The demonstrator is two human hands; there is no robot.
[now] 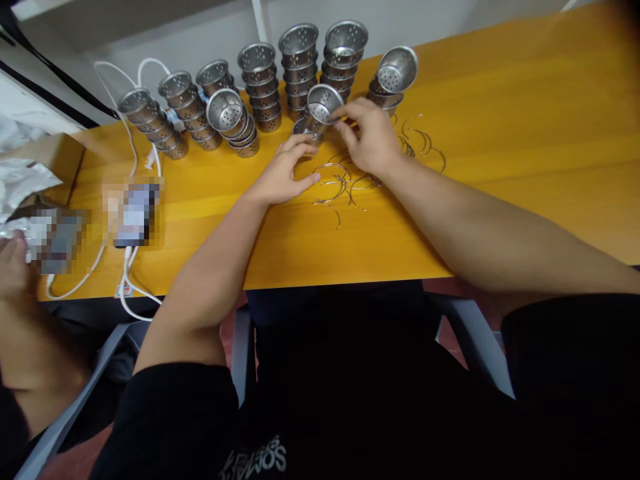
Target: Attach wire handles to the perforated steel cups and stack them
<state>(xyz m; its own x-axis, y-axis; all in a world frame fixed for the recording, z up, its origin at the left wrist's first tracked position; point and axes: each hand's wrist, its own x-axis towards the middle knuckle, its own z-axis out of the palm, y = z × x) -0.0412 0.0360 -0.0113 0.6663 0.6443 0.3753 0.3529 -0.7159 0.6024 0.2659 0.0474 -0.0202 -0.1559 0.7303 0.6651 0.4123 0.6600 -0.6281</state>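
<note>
My right hand [370, 137] pinches the rim of a small perforated metal cup [324, 103], which tilts with its mouth toward me. Below it another perforated cup [307, 131] is partly hidden behind my left hand [287, 170]. That left hand is open, thumb apart from the fingers, its fingertips close to the lower cup; whether they touch it I cannot tell. Several thin curved metal wires [343, 183] lie loose on the wooden table [280, 247] between and beyond my hands.
Stacks of perforated cups [260, 87] line the back of the table, one with a tilted cup [397, 70] on top. To the left lie a phone [134, 215] and white cables [131, 143]. Another person's hand [14, 263] is at the far left by a cardboard box [63, 163].
</note>
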